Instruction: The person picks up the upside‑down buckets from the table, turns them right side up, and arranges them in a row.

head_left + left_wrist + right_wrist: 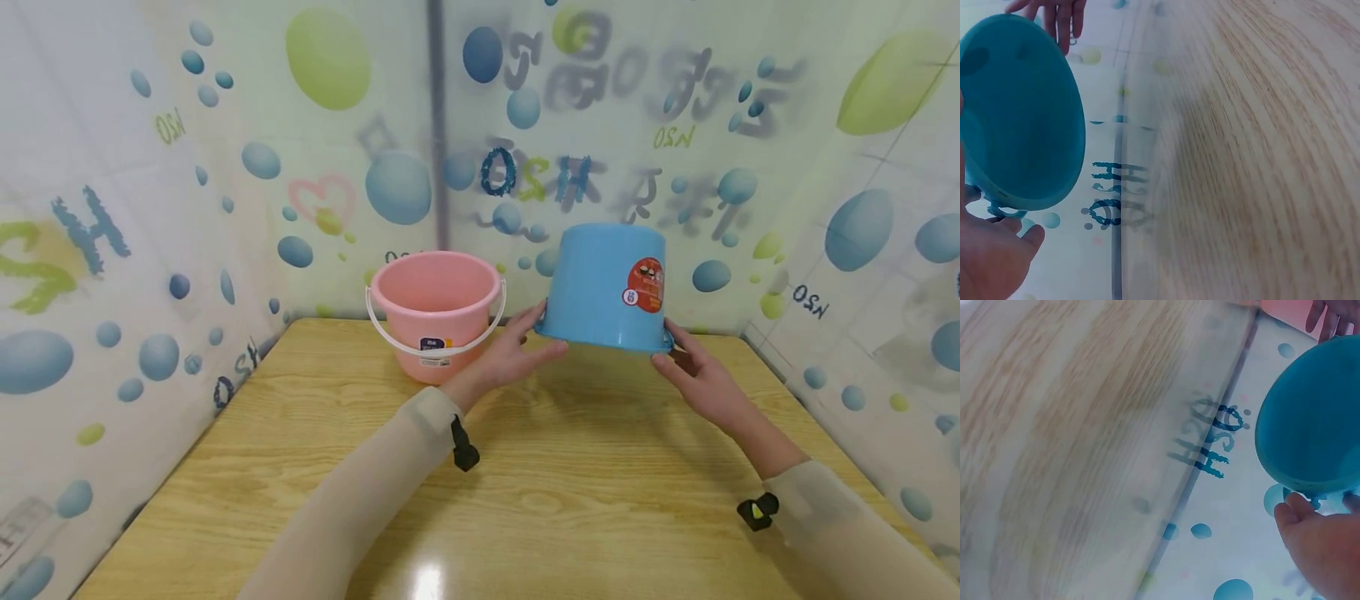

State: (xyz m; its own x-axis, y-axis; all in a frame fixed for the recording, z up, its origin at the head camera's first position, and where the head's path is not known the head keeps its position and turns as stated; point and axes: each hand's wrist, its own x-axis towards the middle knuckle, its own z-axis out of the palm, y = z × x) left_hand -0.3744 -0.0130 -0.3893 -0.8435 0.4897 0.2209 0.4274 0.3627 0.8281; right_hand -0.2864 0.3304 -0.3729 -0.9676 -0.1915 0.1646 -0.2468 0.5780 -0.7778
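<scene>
A blue bucket with a red label is upside down, raised off the table, its rim facing down. My left hand grips the rim on its left side, thumb below and fingers against the outside. On the opposite side my right hand holds the rim near a small lug, fingers partly hidden behind it. Both wrist views look into the hollow blue inside, and no contents show there. Behind my left forearm, a pink bucket stands upright on the table, its white handle hanging down in front.
The wood-grain table spreads out beneath both arms. A patterned curtain or wall covering with blue and green spots rises behind the table and on both sides. Black straps sit on the wrists.
</scene>
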